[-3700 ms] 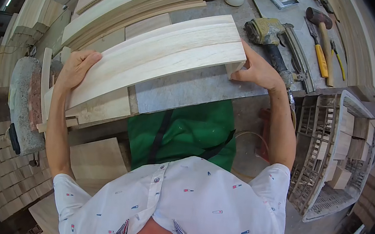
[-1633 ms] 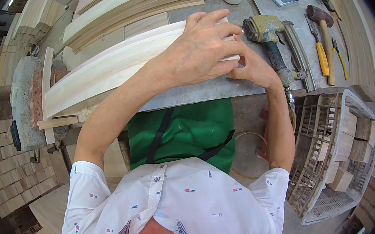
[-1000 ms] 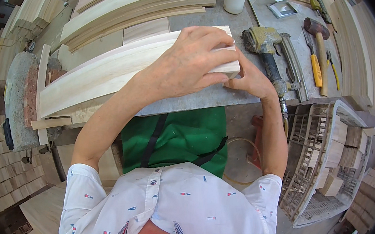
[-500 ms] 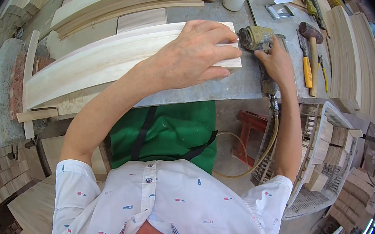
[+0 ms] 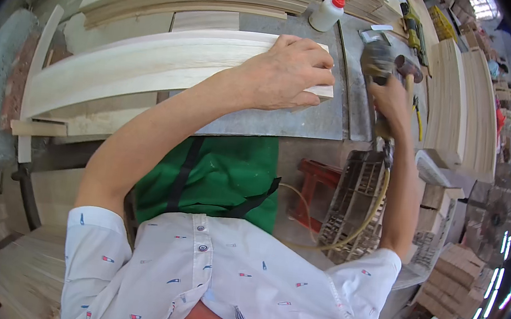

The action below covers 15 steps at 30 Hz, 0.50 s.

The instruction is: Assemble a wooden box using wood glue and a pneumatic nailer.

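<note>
Grey workbench (image 5: 272, 122), one white bottle (image 5: 326, 18), one mallet (image 5: 408, 68), left hand (image 5: 295, 73) clasping one board (image 5: 147, 62), right hand (image 5: 392, 102) gripping one nail gun (image 5: 378, 60)

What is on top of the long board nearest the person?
The left hand grips the long board at its right end, hiding wood beneath; the uncovered top looks bare.

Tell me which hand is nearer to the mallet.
Right. The right hand grips the nail gun, just left of the mallet; the left hand clasps the right end of the wooden board, farther left.
</note>
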Tool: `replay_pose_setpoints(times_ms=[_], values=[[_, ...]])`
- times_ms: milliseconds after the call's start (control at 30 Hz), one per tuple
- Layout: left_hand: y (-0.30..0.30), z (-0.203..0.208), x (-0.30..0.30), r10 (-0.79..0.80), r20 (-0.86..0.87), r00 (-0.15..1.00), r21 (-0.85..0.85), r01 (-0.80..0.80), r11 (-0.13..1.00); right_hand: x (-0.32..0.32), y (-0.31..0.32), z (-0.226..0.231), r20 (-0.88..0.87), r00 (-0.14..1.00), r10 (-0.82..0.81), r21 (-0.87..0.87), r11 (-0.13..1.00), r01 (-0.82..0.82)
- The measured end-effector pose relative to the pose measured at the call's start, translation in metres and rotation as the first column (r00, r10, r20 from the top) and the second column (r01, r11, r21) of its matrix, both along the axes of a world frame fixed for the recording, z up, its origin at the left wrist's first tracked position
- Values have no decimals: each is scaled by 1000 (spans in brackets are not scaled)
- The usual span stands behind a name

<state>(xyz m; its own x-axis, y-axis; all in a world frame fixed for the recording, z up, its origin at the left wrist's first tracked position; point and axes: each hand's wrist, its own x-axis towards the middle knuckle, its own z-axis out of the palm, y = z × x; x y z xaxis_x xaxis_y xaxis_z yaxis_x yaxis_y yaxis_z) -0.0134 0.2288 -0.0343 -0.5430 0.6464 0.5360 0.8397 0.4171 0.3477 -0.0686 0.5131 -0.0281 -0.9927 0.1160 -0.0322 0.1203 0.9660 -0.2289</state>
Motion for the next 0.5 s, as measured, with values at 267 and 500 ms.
replay_pose_setpoints(times_ms=[267, 500], values=[[-12, -1, 3, 16, 12, 1000, -15, -16, 1000, 81, -34, 159, 128, 976, 176, -382, 917, -115], [-5, 1, 3, 38, 38, 999, -25, -37, 999, 92, -54, 167, 184, 960, 209, -438, 892, -110]])
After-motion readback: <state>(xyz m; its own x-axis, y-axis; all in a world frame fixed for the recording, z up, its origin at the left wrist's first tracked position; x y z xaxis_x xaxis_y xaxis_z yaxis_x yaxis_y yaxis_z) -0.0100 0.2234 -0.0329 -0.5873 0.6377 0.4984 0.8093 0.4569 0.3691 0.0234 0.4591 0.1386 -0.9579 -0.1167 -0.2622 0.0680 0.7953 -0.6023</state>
